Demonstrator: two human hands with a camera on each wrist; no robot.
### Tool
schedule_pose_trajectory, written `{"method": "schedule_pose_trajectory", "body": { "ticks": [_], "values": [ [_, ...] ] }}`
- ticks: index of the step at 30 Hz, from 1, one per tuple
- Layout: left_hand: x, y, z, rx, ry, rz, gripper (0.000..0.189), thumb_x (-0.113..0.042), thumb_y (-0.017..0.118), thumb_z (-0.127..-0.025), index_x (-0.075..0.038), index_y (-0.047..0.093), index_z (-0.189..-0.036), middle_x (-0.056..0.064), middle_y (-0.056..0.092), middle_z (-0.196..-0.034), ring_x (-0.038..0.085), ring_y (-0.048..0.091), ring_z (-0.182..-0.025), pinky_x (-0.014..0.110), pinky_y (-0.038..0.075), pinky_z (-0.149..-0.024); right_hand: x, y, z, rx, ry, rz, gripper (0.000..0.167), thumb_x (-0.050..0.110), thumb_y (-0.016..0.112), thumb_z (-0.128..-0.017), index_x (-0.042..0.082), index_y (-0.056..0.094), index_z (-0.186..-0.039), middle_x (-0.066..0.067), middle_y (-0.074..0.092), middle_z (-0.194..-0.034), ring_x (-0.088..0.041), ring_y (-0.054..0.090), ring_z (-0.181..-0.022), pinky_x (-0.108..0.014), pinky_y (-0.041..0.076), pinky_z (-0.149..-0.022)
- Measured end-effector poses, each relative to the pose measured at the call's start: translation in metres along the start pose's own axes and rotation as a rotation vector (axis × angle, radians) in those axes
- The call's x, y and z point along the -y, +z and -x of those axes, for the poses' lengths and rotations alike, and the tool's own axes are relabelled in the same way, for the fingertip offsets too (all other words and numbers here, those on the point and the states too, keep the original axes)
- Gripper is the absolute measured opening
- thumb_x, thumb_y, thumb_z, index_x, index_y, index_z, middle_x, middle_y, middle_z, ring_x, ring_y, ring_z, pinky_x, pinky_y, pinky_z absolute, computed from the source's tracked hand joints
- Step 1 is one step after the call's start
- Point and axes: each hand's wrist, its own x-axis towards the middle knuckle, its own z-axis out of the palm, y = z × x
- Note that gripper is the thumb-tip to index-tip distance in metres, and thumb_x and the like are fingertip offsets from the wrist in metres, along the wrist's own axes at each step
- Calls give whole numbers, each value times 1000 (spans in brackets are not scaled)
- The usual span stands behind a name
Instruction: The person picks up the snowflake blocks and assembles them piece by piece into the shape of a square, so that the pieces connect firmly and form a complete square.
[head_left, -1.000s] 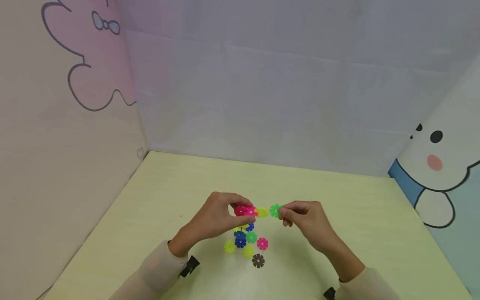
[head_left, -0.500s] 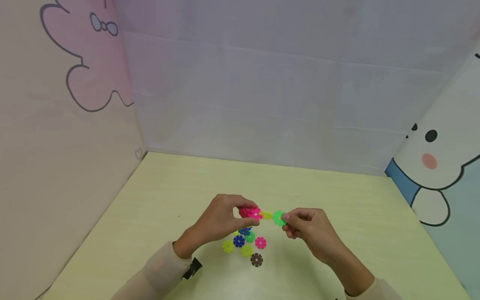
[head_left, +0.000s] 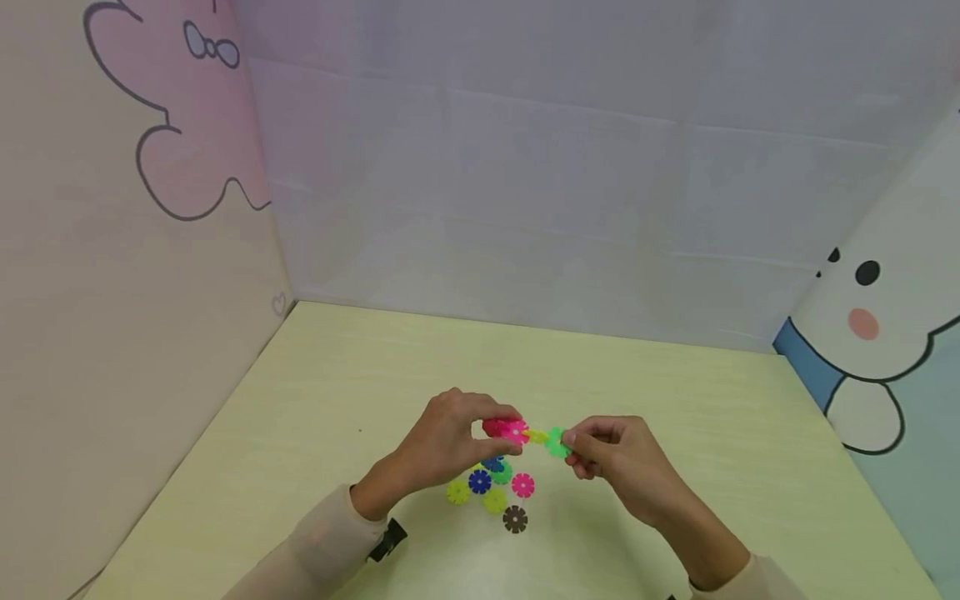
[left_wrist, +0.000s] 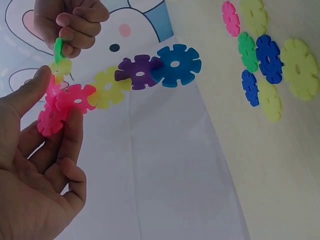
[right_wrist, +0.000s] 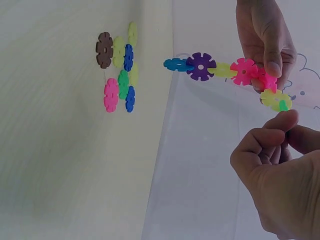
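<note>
My left hand point(head_left: 446, 442) pinches the pink snowflake discs point(left_wrist: 80, 94) of a linked chain between thumb and fingers. In the left wrist view, a yellow disc point(left_wrist: 114, 97), a purple disc point(left_wrist: 131, 70) and a blue disc point(left_wrist: 189, 67) run out from the pink ones. Another yellow disc point(right_wrist: 270, 101) sits at the chain's other end, toward my right hand point(head_left: 626, 462). Thumb and forefinger of that hand pinch a green snowflake disc point(head_left: 553, 446), its edge right at the yellow one. The chain is held above the table.
Loose snowflake discs lie on the pale table point(head_left: 337, 375) below my hands: a brown one point(head_left: 508, 522), a pink one point(head_left: 517, 490), several yellow, blue and green ones. White cloth point(head_left: 480, 192) backs the table; printed panels point(head_left: 180, 358) flank it.
The green disc has gone from standing apart from the yellow end disc to meeting its edge. Both hands have shifted slightly downward in the head view, the left also a little right.
</note>
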Motion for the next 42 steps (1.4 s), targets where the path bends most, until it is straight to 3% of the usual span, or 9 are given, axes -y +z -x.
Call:
{"method": "schedule_pose_trajectory", "body": {
  "ticks": [7, 13, 21, 24, 29, 33, 37, 42],
  "values": [
    [3, 7, 2, -41, 31, -30, 28, -31, 87, -83, -18, 80, -107, -9, 79, -89, -4, 63, -73, 20, 43, -71, 0, 7, -1, -89, 26, 0, 25, 13, 66, -101, -12, 66, -104, -3, 68, -79, -12, 61, -70, -23, 56, -69],
    [4, 11, 5, -31, 5, -23, 28, -30, 87, -83, -19, 80, -108, -10, 79, -89, -6, 57, -68, 20, 42, -71, -3, 9, -2, -97, 33, 1, 24, 12, 67, -100, -12, 66, -103, -3, 67, -77, -12, 59, -69, -22, 55, -68],
    [4, 13, 6, -36, 39, -47, 26, -29, 88, -83, -19, 80, -105, -9, 78, -88, -3, 60, -70, 20, 44, -72, -7, 15, -4, -131, 59, -8, 24, 12, 67, -100, -12, 67, -105, -2, 67, -77, -11, 59, -69, -21, 55, -68],
    [3, 11, 3, -14, 32, -61, 26, -31, 89, -82, -20, 79, -103, -10, 76, -87, 0, 63, -74, 21, 44, -72, -8, 14, -4, -100, 63, -39, 24, 14, 67, -101, -10, 67, -104, -2, 67, -78, -11, 59, -69, -21, 55, -68],
    [4, 11, -2, 15, 5, -59, 34, -40, 89, -80, -23, 79, -107, -13, 72, -90, 1, 57, -79, 25, 39, -75, -12, 11, -4, 31, 60, -141, 20, 18, 66, -102, -2, 69, -102, 0, 67, -80, -10, 58, -68, -21, 54, -69],
    [5, 16, -4, 64, 16, 56, 38, -41, 88, -81, -24, 77, -113, -11, 70, -94, 0, 56, -81, 26, 39, -77, -13, 12, -6, 104, 42, -190, 18, 20, 65, -102, 3, 70, -99, 2, 67, -80, -9, 58, -68, -21, 55, -71],
    [6, 21, -4, 84, 33, 193, 36, -32, 88, -83, -18, 76, -113, -6, 69, -93, 1, 57, -78, 18, 49, -74, -12, 14, -7, 134, 47, -219, 18, 21, 65, -103, 4, 71, -98, 2, 68, -80, -8, 58, -68, -21, 55, -72],
    [11, 20, -3, 74, 43, 218, 33, -28, 88, -84, -14, 75, -112, -4, 69, -92, 1, 54, -79, 15, 54, -65, -15, 15, -11, 120, 62, -169, 27, 27, 64, -103, 1, 69, -101, 0, 69, -84, -11, 58, -73, -22, 54, -73]
  ]
}}
